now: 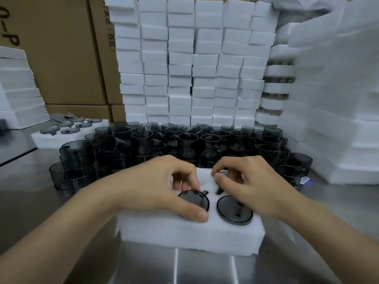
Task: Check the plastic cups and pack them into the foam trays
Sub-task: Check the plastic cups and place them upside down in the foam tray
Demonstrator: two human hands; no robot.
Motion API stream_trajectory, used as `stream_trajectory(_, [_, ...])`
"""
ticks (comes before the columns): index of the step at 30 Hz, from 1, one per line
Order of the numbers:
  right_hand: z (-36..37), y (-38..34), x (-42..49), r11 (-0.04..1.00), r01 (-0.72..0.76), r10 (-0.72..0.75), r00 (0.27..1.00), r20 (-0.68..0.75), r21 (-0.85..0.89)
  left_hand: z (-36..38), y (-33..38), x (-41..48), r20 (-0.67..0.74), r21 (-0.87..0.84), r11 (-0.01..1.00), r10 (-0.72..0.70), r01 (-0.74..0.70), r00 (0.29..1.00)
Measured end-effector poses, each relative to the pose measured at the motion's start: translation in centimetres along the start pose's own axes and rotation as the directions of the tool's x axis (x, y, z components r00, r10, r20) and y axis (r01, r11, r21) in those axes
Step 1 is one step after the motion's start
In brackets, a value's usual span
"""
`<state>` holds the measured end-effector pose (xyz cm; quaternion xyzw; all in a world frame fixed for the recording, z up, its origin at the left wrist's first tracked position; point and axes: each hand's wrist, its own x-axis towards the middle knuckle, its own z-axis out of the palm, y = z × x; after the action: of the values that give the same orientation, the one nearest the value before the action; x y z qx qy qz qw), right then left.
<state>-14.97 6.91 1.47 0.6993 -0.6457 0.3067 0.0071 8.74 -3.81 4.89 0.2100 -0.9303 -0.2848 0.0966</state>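
Note:
A white foam tray (190, 234) lies on the steel table just in front of me. Two dark smoky plastic cups sit base-up in its near holes. My left hand (164, 185) curls over the near left cup (194, 199), thumb on the foam beside its rim and fingers on its far edge. The near right cup (231, 210) stands free in its hole. My right hand (250, 185) pinches a third dark cup (223, 173) at the tray's far right hole; most of that cup is hidden under the fingers. A far left hole (205, 178) shows bare foam.
A heap of loose dark cups (184, 140) fills the table behind the tray. Stacked white foam blocks (194, 68) form a wall behind it, with more foam (338, 99) at right. A filled foam tray (51, 138) lies at left, cardboard boxes (61, 58) behind.

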Motion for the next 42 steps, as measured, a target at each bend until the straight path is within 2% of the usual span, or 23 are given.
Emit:
stream_trajectory(4, [0.2, 0.0, 0.0, 1.0, 0.024, -0.025, 0.997, -0.067, -0.013, 0.3, -0.5, 0.1, -0.058, 0.101, 0.995, 0.007, -0.001, 0.998])
stream_trajectory(8, [-0.9, 1.6, 0.5, 0.988, 0.055, -0.098, 0.947, -0.307, -0.146, 0.8, -0.6, 0.4, -0.201, 0.083, 0.993, 0.101, -0.085, 0.974])
stream_trajectory(11, [-1.4, 3.2, 0.9, 0.994, -0.022, -0.03, 0.891, -0.454, -0.108, 1.7, -0.4, 0.6, -0.056, 0.096, 0.993, 0.075, -0.07, 0.996])
stream_trajectory(14, [-1.2, 3.5, 0.9, 0.982, -0.051, -0.032, 0.905, -0.425, -0.182, 2.1, -0.5, 0.6, 0.058, 0.137, 0.99, 0.011, -0.019, 0.998])
stream_trajectory(17, [-1.3, 3.1, 0.9, 0.949, -0.069, -0.087, 0.88, -0.466, -0.308, 2.2, -0.8, 0.6, 0.045, 0.155, 0.987, 0.044, -0.051, 0.998])
stream_trajectory(20, [-2.2, 3.3, 0.9, 0.939, -0.197, 0.017, 0.845, -0.534, -0.281, 2.4, -0.9, 0.9, -0.041, 0.152, 0.983, 0.106, -0.099, 0.994])
stream_trajectory(23, [-2.4, 3.4, 0.9, 0.918, -0.295, 0.123, 0.847, -0.517, -0.265, 1.9, -1.4, 1.4, -0.27, 0.047, 0.99, 0.141, -0.133, 0.953])
stream_trajectory(25, [-2.2, 3.2, 0.8, 0.894, -0.339, 0.166, 0.858, -0.486, -0.293, 1.1, -2.1, 1.5, -0.409, 0.052, 0.994, 0.113, -0.1, 0.906])
stream_trajectory(27, [-2.2, 3.1, 0.7, 0.862, -0.389, 0.212, 0.859, -0.466, -0.325, 0.5, -2.9, 1.4, -0.486, 0.097, 0.994, 0.085, -0.043, 0.87])
stream_trajectory(29, [-2.2, 3.2, 0.6, 0.826, -0.444, 0.27, 0.852, -0.449, -0.346, 0.6, -3.4, 1.5, -0.478, 0.136, 0.99, 0.049, 0.019, 0.877])
stream_trajectory(32, [-2.2, 3.5, 0.5, 0.789, -0.496, 0.344, 0.845, -0.408, -0.362, 1.6, -3.4, 1.8, -0.379, 0.235, 0.969, 0.022, 0.073, 0.925])
stream_trajectory(35, [-2.2, 3.8, 0.6, 0.783, -0.497, 0.359, 0.852, -0.38, -0.375, 1.8, -3.3, 2.1, -0.374, 0.219, 0.973, 0.013, 0.075, 0.928])
stream_trajectory(38, [-2.1, 3.9, 0.8, 0.828, -0.452, 0.296, 0.855, -0.425, -0.333, 2.1, -3.3, 2.3, -0.406, 0.137, 0.987, -0.023, 0.086, 0.913])
stream_trajectory(40, [-2.0, 3.7, 0.9, 0.897, -0.356, 0.193, 0.848, -0.493, -0.261, 2.2, -3.2, 2.3, -0.439, 0.052, 0.995, -0.051, 0.082, 0.897])
stream_trajectory(42, [-1.8, 3.1, 1.0, 0.963, -0.194, 0.062, 0.833, -0.549, -0.186, 2.3, -3.1, 2.6, -0.467, -0.05, 0.996, -0.088, 0.073, 0.88])
